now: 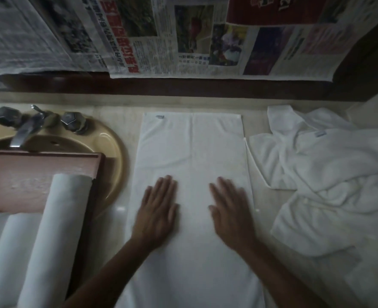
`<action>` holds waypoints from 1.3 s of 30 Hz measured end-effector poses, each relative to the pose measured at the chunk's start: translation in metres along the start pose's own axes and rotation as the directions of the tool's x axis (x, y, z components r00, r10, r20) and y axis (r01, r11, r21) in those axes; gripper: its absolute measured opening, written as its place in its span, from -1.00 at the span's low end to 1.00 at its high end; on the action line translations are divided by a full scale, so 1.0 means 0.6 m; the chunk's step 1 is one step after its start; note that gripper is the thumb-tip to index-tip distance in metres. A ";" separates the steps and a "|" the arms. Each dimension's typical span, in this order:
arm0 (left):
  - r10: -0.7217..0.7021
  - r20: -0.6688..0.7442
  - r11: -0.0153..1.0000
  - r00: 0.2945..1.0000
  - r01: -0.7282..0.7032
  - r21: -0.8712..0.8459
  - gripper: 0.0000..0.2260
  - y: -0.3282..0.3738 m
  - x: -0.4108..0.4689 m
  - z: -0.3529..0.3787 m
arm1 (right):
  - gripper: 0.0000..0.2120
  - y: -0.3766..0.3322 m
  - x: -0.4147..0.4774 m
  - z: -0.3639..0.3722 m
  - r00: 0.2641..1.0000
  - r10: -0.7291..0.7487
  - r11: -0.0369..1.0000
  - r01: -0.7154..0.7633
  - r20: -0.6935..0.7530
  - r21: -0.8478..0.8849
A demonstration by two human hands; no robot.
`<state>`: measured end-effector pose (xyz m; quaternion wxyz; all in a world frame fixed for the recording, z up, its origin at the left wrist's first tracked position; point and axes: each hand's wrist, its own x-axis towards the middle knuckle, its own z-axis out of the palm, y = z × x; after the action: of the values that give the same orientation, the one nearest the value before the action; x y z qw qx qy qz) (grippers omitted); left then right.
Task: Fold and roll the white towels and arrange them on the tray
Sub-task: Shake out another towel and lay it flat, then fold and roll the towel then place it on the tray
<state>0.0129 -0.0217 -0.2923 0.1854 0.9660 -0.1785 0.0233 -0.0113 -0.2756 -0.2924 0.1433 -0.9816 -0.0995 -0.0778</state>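
a long white towel (192,174) lies folded flat lengthwise on the pale table (121,214), reaching from the near edge toward the wall. the left hand (155,213) and right hand (231,210) rest palms down on it, side by side but apart, fingers spread flat and gripping nothing. on the left, a wooden tray (27,172) sits over a tan sink (108,141) and holds three rolled towels (56,236) side by side. a heap of loose white towels (328,181) lies to the right. newspaper sheets (183,36) cover the wall behind.
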 end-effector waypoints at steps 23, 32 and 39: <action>-0.097 0.001 0.993 0.995 0.097 -0.069 -0.43 0.007 -0.239 -0.057 | -0.43 -0.030 -0.180 -0.053 0.965 0.257 0.966 -0.258 -0.056 0.000; 0.028 0.189 1.000 0.982 -0.029 0.003 -0.44 0.045 -0.289 -0.040 | -0.41 -0.117 -0.260 -0.031 0.977 0.176 0.984 -0.173 0.118 -0.035; 0.034 0.209 0.999 0.977 -0.040 0.024 -0.42 0.038 -0.332 -0.044 | -0.42 -0.133 -0.294 -0.039 0.977 0.187 0.981 -0.181 0.104 -0.063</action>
<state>-0.1808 0.0350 -0.2819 0.1517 0.9621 -0.2145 -0.0724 -0.2025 -0.2379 -0.2813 0.1179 -0.9928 -0.0138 -0.0130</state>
